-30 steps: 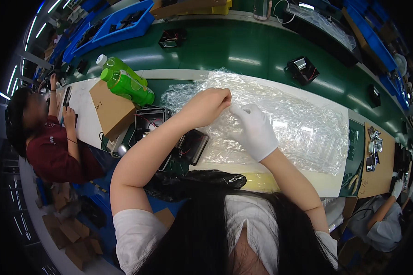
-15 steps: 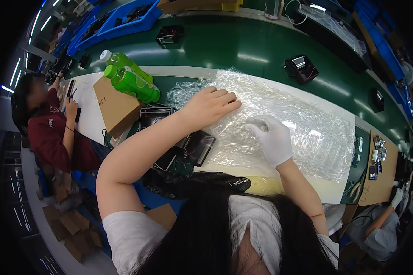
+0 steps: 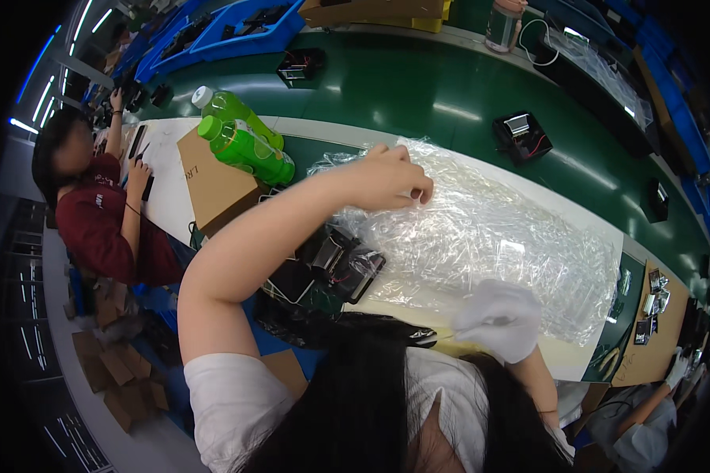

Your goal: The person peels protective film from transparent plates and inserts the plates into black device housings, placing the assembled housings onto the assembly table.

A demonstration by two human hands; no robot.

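Note:
A wide heap of crinkled clear plastic film (image 3: pixel 505 229) covers the white board (image 3: pixel 572 364) in front of me. My bare left hand (image 3: pixel 386 180) rests at the heap's left part, fingers curled in a pinch on the film. Near the board's front edge is my right hand (image 3: pixel 501 319) in a white glove, smeared by motion; its fingers cannot be made out. Below my left forearm lie dark framed devices (image 3: pixel 347 264) with thin wires, partly under film. Black plastic (image 3: pixel 331 327) lies along the near edge, close to my body.
Two green bottles (image 3: pixel 244 146) lean by a cardboard box (image 3: pixel 221 181) at left. Black devices (image 3: pixel 522 136) are spaced along the green bench (image 3: pixel 386 87). Blue bins (image 3: pixel 244 31) line the back. A co-worker (image 3: pixel 106 209) sits left; another's gloved hand (image 3: pixel 677 369) is far right.
My right hand has drawn back from the film toward my body and the board's near edge. The left hand's fingers, earlier spread over the film, are now curled. The whole view has shifted slightly.

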